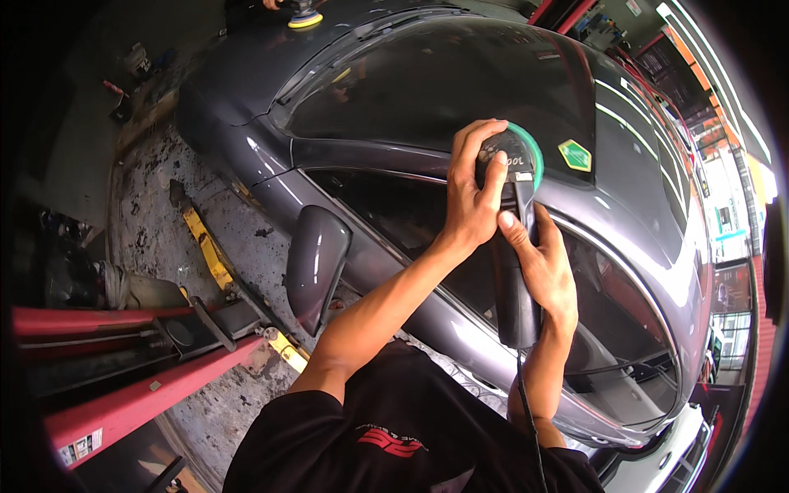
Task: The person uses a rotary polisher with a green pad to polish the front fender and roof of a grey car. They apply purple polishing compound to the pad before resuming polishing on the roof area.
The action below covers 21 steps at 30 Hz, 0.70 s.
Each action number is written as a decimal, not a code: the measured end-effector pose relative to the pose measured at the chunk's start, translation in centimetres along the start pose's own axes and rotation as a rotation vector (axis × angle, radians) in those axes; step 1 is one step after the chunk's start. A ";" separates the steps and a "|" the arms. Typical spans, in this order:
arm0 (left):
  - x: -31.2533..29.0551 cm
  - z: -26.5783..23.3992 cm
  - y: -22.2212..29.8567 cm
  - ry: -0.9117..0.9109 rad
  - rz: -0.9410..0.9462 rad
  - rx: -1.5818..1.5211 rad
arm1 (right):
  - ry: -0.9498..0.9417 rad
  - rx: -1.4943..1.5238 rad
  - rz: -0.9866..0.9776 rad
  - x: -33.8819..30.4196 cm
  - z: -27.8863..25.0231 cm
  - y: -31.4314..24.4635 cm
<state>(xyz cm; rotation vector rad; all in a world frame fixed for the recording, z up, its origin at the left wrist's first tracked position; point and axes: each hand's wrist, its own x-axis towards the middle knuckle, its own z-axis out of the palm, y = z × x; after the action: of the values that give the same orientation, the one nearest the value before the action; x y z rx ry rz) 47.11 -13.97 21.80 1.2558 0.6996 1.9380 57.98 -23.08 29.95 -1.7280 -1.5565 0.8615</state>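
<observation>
A black car polisher (515,287) with a green pad (532,152) is in both my hands, over the roof edge of a dark grey car (263,152). My left hand (475,185) wraps its fingers over the polisher's round head. Lower down, my right hand (544,263) is closed around the body, its thumb lying along the top. The pad's underside is hidden, so I cannot tell whether it touches the paint. A black cord (526,398) runs from the polisher's rear end down past my right forearm. Beside the pad, a green and yellow sticker (575,155) marks the windshield's upper corner.
The side mirror (316,263) juts out left of my left forearm. Red lift post parts (148,394) and yellow lift arms (207,246) stand at the left over a stained floor. Across the hood, another person's hand (273,4) is at a polisher with a yellow pad (305,20).
</observation>
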 end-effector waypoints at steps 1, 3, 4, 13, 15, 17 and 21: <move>0.3 -1.7 0.0 0.047 -0.012 0.019 | -0.063 -0.015 0.001 0.8 0.9 -0.6; 0.7 -5.0 -1.4 0.127 0.029 0.018 | -0.187 -0.001 -0.082 3.0 3.5 0.0; 0.8 -6.6 -2.0 0.152 0.010 0.016 | -0.213 -0.020 -0.072 3.7 4.8 -0.3; 3.6 -20.2 -5.5 0.367 -0.254 0.116 | -0.398 -0.224 0.040 10.7 17.9 -4.6; 4.4 -24.0 -7.7 0.425 -0.230 0.174 | -0.586 -0.120 0.064 12.5 20.2 -5.7; 5.3 -27.5 -9.6 0.482 -0.214 0.258 | -0.637 -0.146 0.017 14.2 23.0 -5.3; 7.2 -32.9 -11.3 0.517 -0.328 0.148 | -0.730 -0.084 0.054 16.9 28.4 -5.2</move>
<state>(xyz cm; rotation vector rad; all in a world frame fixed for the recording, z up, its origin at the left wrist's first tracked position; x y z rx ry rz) 17.81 -3.38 4.63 0.6556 1.2437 1.9628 33.15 -4.70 17.12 -1.5977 -2.0209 1.5964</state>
